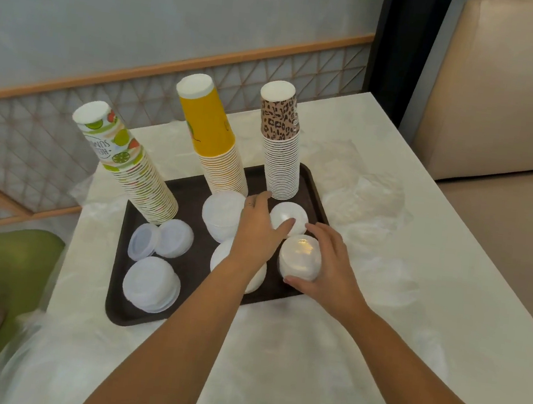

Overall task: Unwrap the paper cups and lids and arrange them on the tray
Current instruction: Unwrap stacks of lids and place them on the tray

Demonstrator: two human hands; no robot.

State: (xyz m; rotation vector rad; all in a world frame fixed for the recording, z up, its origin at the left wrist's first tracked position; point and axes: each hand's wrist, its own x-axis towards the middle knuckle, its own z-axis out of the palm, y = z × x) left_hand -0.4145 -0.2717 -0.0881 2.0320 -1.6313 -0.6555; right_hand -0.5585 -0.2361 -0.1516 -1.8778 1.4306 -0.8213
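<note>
Behind both hands, three cup stacks

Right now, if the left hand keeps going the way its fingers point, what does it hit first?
The left hand points up the tray toward the leopard-print cup stack. That stack's base looks first in line, though depth is unclear.
</note>
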